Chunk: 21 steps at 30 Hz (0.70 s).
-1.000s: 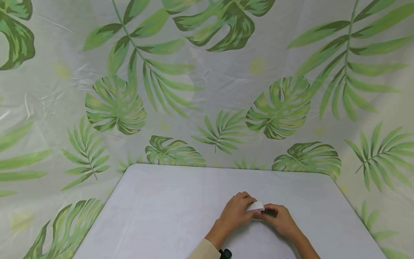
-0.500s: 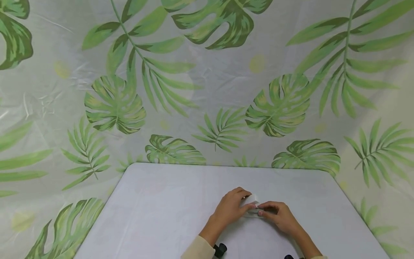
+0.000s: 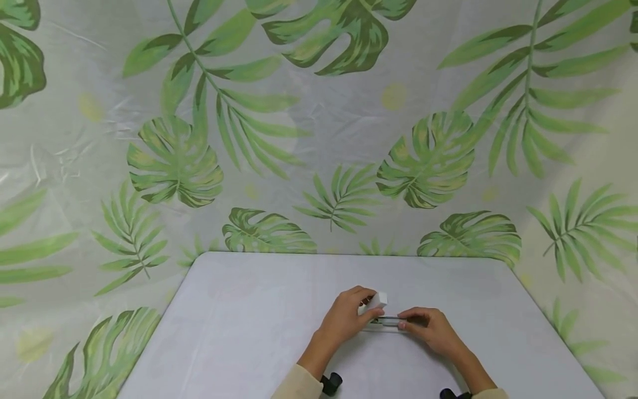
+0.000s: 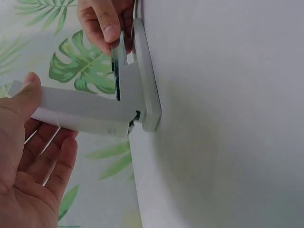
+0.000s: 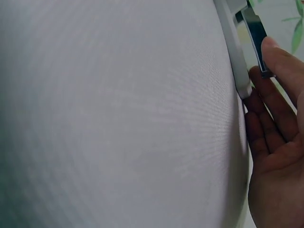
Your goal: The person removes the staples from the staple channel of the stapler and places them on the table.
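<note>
A white stapler stands on the table with its top cover swung up from its base. My left hand holds that raised cover between thumb and fingers. Between cover and base the metal staple magazine lies exposed, and the left wrist view shows it standing apart from the base at its free end. My right hand pinches this free end, its thumb on the magazine in the right wrist view. Whether staples lie inside cannot be made out.
The white table extends to both sides of the hands. Behind it hangs a leaf-patterned curtain. Dark wrist-worn devices show near both sleeves.
My left hand has moved left and lifted the stapler's cover to a steeper tilt. The metal magazine has come into view, with my right hand at its end.
</note>
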### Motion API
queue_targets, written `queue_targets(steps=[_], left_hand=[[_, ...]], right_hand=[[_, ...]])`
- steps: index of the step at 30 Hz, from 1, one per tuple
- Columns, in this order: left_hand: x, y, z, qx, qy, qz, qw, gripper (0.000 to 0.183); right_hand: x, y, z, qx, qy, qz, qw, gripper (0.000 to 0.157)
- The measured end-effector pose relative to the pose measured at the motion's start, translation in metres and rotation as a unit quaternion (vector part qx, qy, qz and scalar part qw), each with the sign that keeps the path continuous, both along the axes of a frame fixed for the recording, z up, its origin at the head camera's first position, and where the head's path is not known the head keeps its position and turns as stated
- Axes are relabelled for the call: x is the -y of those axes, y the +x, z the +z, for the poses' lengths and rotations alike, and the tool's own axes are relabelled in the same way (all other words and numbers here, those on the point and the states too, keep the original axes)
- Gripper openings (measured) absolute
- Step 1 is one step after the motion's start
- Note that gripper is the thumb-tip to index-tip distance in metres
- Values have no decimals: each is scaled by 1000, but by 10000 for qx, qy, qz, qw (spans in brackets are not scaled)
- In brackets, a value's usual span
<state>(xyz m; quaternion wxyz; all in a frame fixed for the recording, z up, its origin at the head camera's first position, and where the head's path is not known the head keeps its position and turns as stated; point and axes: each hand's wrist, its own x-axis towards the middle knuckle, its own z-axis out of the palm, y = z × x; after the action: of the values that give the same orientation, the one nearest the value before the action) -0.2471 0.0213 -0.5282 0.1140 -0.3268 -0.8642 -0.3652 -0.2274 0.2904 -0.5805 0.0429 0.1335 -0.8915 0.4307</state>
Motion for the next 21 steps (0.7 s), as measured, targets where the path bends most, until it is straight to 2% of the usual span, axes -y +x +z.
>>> queue_targets(steps=[9,21], left_hand=[[10,-4,-1,54,168,-137,9998,39],[26,-4,-3,436,519,-284,9973,40]], right_hand=[[1,-1,3,39,186,-87,9998,17],[4,-3,3,389,240,-306,9985,19]])
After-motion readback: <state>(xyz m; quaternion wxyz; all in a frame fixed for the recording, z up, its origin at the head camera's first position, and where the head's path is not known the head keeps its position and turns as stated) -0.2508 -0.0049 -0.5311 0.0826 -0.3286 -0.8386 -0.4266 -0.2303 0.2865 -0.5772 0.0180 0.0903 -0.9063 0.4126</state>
